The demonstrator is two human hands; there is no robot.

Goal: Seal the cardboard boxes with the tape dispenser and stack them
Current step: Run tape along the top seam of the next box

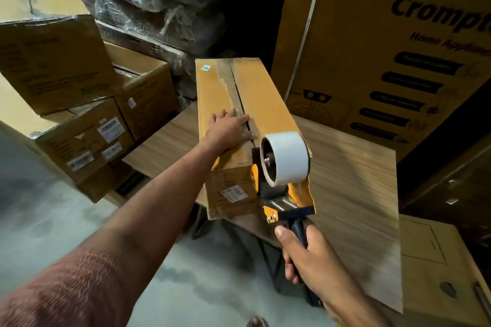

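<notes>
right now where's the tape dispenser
In the head view, the tape dispenser is lower centre-right, gripped by the right hand, at the near end of the long box on the wooden table.

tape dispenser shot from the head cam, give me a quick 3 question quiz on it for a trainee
1. True or false: the left hand lies flat on top of the long box, fingers beside its centre seam.
2. Which hand grips the handle of the tape dispenser?
A. left
B. right
C. both
3. Fill in: the long box rests on a ______ table.

Key
1. True.
2. B: the right hand wraps the dark handle; the dispenser sits at the near end of the box.
3. Wooden.
</notes>
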